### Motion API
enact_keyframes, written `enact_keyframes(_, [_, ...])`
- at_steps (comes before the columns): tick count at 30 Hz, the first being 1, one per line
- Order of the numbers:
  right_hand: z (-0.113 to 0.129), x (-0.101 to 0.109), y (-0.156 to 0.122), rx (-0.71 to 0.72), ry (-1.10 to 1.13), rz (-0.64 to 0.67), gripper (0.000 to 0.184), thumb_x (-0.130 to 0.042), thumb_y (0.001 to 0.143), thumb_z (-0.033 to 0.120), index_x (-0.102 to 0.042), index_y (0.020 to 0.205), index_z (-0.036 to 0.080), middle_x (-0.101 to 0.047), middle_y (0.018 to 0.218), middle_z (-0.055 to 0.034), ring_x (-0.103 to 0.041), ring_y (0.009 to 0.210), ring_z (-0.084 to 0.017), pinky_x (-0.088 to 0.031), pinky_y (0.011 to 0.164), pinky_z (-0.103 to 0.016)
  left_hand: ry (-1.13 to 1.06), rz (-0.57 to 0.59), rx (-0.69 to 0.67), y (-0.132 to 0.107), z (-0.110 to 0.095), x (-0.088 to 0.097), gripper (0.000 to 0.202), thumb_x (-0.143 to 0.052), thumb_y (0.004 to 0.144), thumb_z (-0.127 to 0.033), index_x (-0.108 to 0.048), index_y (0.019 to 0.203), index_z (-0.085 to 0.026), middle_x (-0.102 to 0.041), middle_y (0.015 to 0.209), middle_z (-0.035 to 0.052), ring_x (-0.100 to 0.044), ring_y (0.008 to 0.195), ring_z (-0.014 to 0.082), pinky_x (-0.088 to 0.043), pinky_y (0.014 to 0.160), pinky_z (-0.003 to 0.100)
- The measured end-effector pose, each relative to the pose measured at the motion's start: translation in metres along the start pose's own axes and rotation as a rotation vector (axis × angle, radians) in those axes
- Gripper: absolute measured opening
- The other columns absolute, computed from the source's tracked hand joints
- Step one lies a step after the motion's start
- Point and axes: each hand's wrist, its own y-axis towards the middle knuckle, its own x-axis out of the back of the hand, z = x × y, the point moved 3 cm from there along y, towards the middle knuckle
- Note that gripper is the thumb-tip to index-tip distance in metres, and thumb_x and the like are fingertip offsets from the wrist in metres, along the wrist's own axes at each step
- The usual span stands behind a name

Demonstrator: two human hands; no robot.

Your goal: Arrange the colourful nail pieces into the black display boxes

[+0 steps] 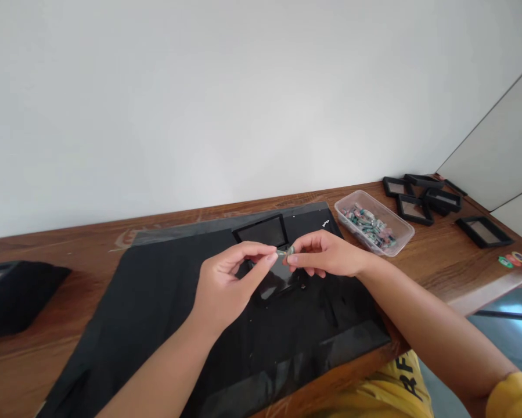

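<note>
Yellow fabric sleeve (511,395) sits lower right. At frame centre I see the left hand (226,281) and right hand (326,255) both pinched on a small greenish bead (285,252), above a black cloth mat (156,302) covering the brown wooden table (439,261); white wall (200,87) behind.

On your yellow shirt (402,386), low in view, you can read the black letters "R" and "F", cut off beyond that, while the small white mark on the black mat (165,290) stays illegible.
</note>
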Motion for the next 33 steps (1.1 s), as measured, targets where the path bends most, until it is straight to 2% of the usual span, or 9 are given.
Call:
enact_keyframes(3, [-0.003,-0.001,0.001,-0.022,0.011,-0.008,0.047,-0.084,0.076,0.061,-0.069,0.078,0.017,-0.059,0.064,0.0056,-0.047,0.052,-0.006,-0.035,0.044,-0.018,-0.018,-0.031,0.051,0.001,0.003,0.003,0.029,-0.079,0.077,-0.052,-0.079,0.082,-0.023,-0.081,0.084,0.005,-0.075,0.077,0.023,-0.066,0.076,0.037])
enact_keyframes(7, [-0.01,-0.003,0.005,-0.022,0.056,-0.032,0.049,-0.087,0.073,0.06,-0.064,0.071,0.017,-0.057,0.06,0.0069,-0.044,0.048,-0.004,-0.034,0.043,-0.018,0.024,-0.003,0.018,0.005,0.002,0.01,0.023,-0.076,0.079,-0.046,-0.079,0.083,-0.024,-0.081,0.087,0.0048,-0.075,0.08,0.0226,-0.065,0.076,0.036])
enact_keyframes(10, [-0.015,-0.004,0.009,-0.034,0.099,-0.062,0.049,-0.089,0.071,0.059,-0.065,0.07,0.016,-0.062,0.064,0.005,-0.048,0.048,-0.004,-0.04,0.043,-0.018,0.074,0.133,-0.002,0.01,0.002,0.013,0.021,-0.071,0.081,-0.044,-0.079,0.082,-0.024,-0.08,0.086,0.0054,-0.074,0.079,0.0221,-0.062,0.072,0.033])
enact_keyframes(14, [-0.02,-0.004,0.012,-0.07,0.131,-0.107,0.039,-0.086,0.078,0.051,-0.069,0.075,0.016,-0.065,0.065,0.0039,-0.049,0.049,-0.005,-0.045,0.042,-0.017,0.184,0.351,-0.003,0.016,0.006,0.014,0.024,-0.063,0.083,-0.044,-0.079,0.079,-0.025,-0.079,0.084,0.005,-0.073,0.077,0.0217,-0.059,0.068,0.031])
enact_keyframes(17, [-0.021,-0.003,0.013,-0.086,0.145,-0.122,0.033,-0.085,0.081,0.045,-0.07,0.077,0.016,-0.067,0.065,0.0033,-0.049,0.048,-0.005,-0.044,0.041,-0.017,0.286,0.417,0.038,0.018,0.016,0.015,0.026,-0.06,0.08,-0.044,-0.079,0.077,-0.027,-0.076,0.073,0.0028,-0.068,0.062,0.0197,-0.053,0.055,0.028])
enact_keyframes(20, [-0.022,-0.002,0.015,-0.108,0.133,-0.14,0.03,-0.083,0.084,0.04,-0.068,0.075,0.016,-0.068,0.067,0.0025,-0.05,0.048,-0.005,-0.044,0.04,-0.016,0.383,0.448,0.05,0.018,0.023,0.017,0.027,-0.059,0.078,-0.044,-0.08,0.077,-0.028,-0.069,0.06,0.0006,-0.057,0.048,0.0177,-0.043,0.046,0.027])
enact_keyframes(24, [-0.023,-0.002,0.016,-0.143,0.065,-0.159,0.027,-0.079,0.088,0.034,-0.066,0.072,0.016,-0.069,0.067,0.0022,-0.048,0.049,-0.005,-0.039,0.04,-0.015,0.462,0.452,0.017,0.016,0.024,0.017,0.028,-0.06,0.083,-0.047,-0.081,0.08,-0.029,-0.068,0.061,0.0007,-0.056,0.049,0.018,-0.045,0.049,0.028])
enact_keyframes(28, [-0.023,-0.004,0.014,-0.164,-0.007,-0.18,0.034,-0.083,0.084,0.041,-0.063,0.071,0.017,-0.069,0.07,0.0024,-0.047,0.048,-0.005,-0.036,0.041,-0.017,0.545,0.445,-0.06,0.014,0.021,0.015,0.03,-0.07,0.08,-0.057,-0.082,0.086,-0.03,-0.068,0.068,0.0011,-0.059,0.055,0.0196,-0.047,0.053,0.029])
enact_keyframes(33, [-0.022,-0.004,0.016,-0.07,-0.041,-0.191,0.043,-0.085,0.078,0.053,-0.061,0.069,0.018,-0.065,0.065,0.003,-0.05,0.055,-0.007,-0.039,0.053,-0.021,0.589,0.438,-0.103,0.013,0.024,0.016,0.03,-0.068,0.083,-0.053,-0.083,0.098,-0.032,-0.072,0.081,0.0029,-0.062,0.06,0.0213,-0.048,0.055,0.03])
